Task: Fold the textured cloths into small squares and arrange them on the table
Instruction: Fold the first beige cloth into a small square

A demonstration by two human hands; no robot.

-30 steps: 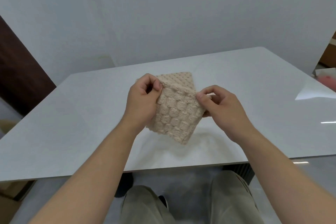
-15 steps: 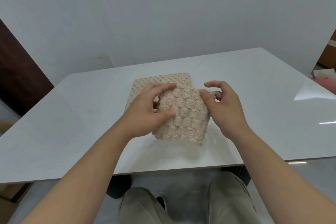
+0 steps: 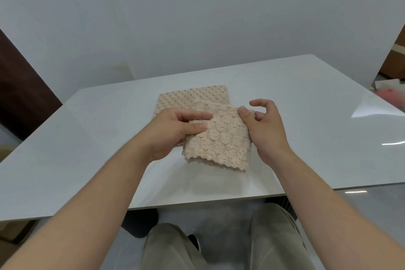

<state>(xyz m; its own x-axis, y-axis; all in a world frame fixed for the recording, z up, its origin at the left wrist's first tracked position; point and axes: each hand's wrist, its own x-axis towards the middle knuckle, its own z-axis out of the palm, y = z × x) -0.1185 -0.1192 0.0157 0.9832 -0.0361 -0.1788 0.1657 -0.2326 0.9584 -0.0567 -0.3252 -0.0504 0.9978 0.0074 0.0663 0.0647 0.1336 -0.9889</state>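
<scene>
Here the folded waffle-textured cloth sits at the centre of the frame, thick and puffy. Its far edge overlaps a second beige cloth, which lies flat and square on the white table just above it. The left hand lies on the bundle's left edge with fingers and thumb fairly straight, pressing rather than clasping. The right hand has its thumb on the top right corner and curled fingers behind it, apparently pinching that corner, while the forefinger is lifted free. Whether the near edge rests on the table or hangs just above it, I cannot tell.

The step looks like squaring up this fold and setting it down. The layers should be matched at the pinched corner before it is released, since the springy pile will likely push them apart. Then the left hand can smooth from the folded edge outward. The bundle sits slightly askew to the flat square, so it should either be drawn clear toward the bottom of the frame or aligned on all edges, without dragging the flat cloth.
</scene>
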